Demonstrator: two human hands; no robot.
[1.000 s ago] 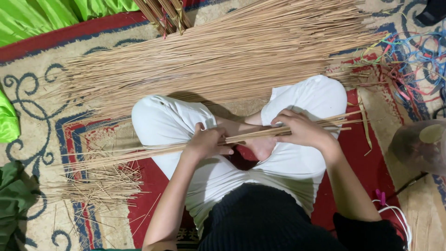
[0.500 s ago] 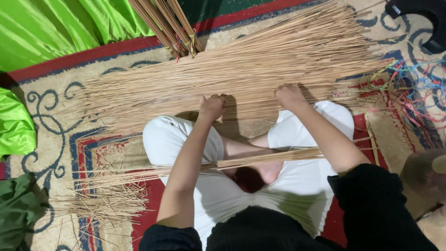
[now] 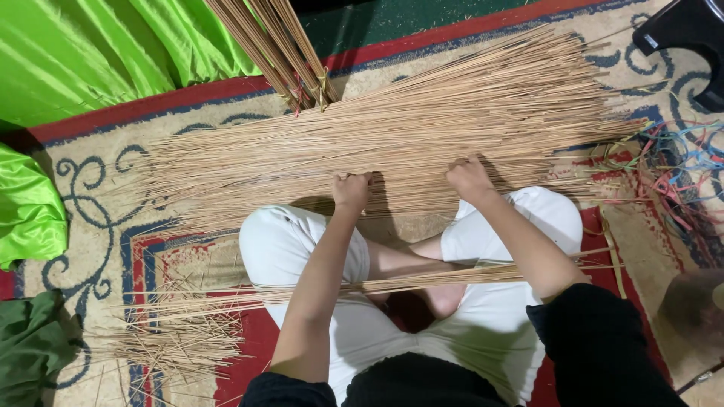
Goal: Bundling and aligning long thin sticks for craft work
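The person sat cross-legged in white trousers on a patterned carpet (image 3: 83, 226), both arms stretched forward to a broad heap of thin tan sticks (image 3: 392, 143) that lay spread across the floor in front of the knees, running from left to right and fanning out toward the right edge. The left hand (image 3: 351, 192) rested at the near edge of that heap, its fingers curled together over a few sticks, though how many it gripped could not be told. The right hand (image 3: 469, 179) lay just beside it to the right, also on the near edge, fingers bent and closed down into the sticks. A smaller bundle of sticks (image 3: 422, 280) lay across the lap, reaching from the left knee past the right one, with neither hand touching it. Short broken stick scraps (image 3: 173, 339) were scattered on the carpet near the left knee. Above the heap, a tied bundle of darker sticks (image 3: 275, 49) slanted in from the top. Bright green cloth (image 3: 90, 53) covered the upper left, and a tangle of coloured strings (image 3: 679, 166) lay at the right.
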